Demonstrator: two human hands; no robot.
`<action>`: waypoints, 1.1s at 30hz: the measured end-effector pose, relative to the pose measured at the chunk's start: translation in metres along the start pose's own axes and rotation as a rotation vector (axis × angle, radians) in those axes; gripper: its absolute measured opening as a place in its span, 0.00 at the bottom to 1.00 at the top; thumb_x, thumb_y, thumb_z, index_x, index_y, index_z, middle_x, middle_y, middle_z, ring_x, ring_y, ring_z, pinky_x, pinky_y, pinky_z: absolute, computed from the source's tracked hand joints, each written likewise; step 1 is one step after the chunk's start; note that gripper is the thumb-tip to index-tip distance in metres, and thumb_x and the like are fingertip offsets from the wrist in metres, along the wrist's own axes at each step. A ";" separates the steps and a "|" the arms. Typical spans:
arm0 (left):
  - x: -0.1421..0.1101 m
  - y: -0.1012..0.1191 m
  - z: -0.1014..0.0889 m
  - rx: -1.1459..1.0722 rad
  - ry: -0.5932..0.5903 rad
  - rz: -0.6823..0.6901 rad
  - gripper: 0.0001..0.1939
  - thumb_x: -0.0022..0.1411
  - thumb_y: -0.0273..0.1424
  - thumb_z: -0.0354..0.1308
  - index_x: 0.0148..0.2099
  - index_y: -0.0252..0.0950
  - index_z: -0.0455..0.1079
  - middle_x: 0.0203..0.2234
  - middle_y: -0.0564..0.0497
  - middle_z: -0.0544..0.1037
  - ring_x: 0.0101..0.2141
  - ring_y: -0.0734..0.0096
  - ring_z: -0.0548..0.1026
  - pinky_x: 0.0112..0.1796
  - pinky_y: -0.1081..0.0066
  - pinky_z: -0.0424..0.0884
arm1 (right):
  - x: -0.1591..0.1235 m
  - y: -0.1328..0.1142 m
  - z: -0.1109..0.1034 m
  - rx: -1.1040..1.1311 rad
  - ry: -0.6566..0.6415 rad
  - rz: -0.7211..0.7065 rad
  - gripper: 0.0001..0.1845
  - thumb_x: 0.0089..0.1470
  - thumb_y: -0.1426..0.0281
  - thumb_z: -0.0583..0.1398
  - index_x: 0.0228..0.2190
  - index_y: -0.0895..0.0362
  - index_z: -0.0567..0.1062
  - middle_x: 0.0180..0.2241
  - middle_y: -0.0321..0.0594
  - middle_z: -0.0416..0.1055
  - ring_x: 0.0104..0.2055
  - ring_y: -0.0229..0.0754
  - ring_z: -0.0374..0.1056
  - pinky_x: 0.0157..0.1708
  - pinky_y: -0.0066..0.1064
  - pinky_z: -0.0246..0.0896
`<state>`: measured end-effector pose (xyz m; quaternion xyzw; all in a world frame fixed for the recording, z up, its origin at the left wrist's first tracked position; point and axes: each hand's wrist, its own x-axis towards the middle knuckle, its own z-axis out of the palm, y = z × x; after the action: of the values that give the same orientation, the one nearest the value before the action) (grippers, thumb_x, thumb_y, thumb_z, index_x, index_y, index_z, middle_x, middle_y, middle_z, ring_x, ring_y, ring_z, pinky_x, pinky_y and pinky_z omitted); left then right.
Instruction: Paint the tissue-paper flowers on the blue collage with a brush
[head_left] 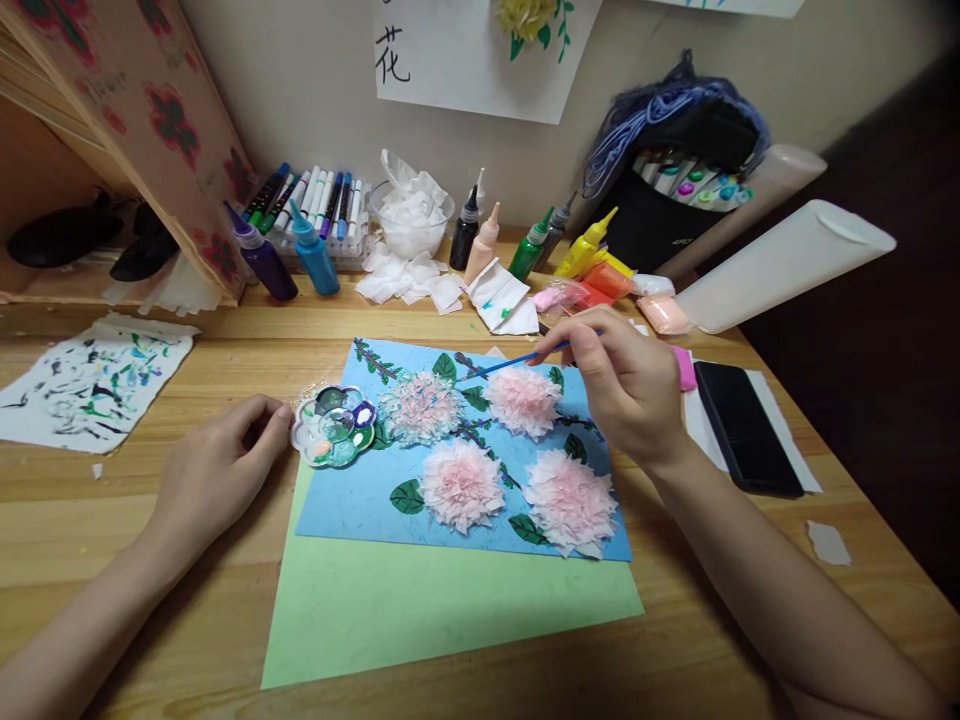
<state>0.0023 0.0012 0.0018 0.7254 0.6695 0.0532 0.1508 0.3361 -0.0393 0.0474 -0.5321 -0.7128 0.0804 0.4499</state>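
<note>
while the left hand [225,460] rests by the palette, the right hand [626,385] points a fine brush at a paper flower

as the flecks of teal on the upper left flower [420,408] suggest, the step in hand looks like touching colour onto its ruffled petals. the brush [510,364] has its tip at that flower's right edge, beside a leaf [444,367]; whether it touches is too fine to tell. from here, a stroke calls for a light, steady tip that does not flatten the paper or smear the leaf.

the right forearm comes in from the lower right, the hand raised over the upper right part of the blue board [345,505], thumb and fingers closed narrowly on the blue handle, which slants down to the left. the left hand lies low on the table [172,640], fingers curled, their tips at the rim of the palette [306,440]; whether they grip it, i cannot tell. the palette straddles the board's left edge, and the board overlaps a green sheet [450,620].
</note>
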 end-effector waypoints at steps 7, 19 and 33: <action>0.000 0.002 -0.002 -0.007 -0.019 -0.016 0.16 0.64 0.43 0.42 0.36 0.40 0.66 0.29 0.53 0.73 0.30 0.68 0.69 0.27 0.73 0.55 | 0.000 0.001 0.000 -0.032 -0.043 -0.010 0.14 0.60 0.68 0.50 0.31 0.53 0.74 0.28 0.36 0.73 0.33 0.37 0.68 0.35 0.33 0.62; -0.001 0.002 -0.002 -0.005 -0.028 -0.006 0.16 0.64 0.43 0.43 0.36 0.40 0.66 0.29 0.54 0.73 0.30 0.69 0.69 0.28 0.74 0.55 | -0.001 0.001 0.002 0.008 0.005 0.009 0.13 0.61 0.68 0.50 0.31 0.53 0.73 0.29 0.36 0.73 0.33 0.36 0.68 0.34 0.33 0.63; -0.001 0.002 -0.001 -0.002 -0.010 0.007 0.16 0.64 0.43 0.43 0.36 0.40 0.66 0.29 0.53 0.73 0.30 0.68 0.69 0.28 0.74 0.55 | -0.002 -0.001 0.002 -0.021 -0.025 -0.033 0.13 0.60 0.69 0.50 0.30 0.53 0.73 0.28 0.36 0.73 0.33 0.37 0.67 0.35 0.34 0.62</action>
<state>0.0035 0.0004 0.0032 0.7277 0.6663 0.0505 0.1547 0.3344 -0.0406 0.0462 -0.5241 -0.7277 0.0722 0.4365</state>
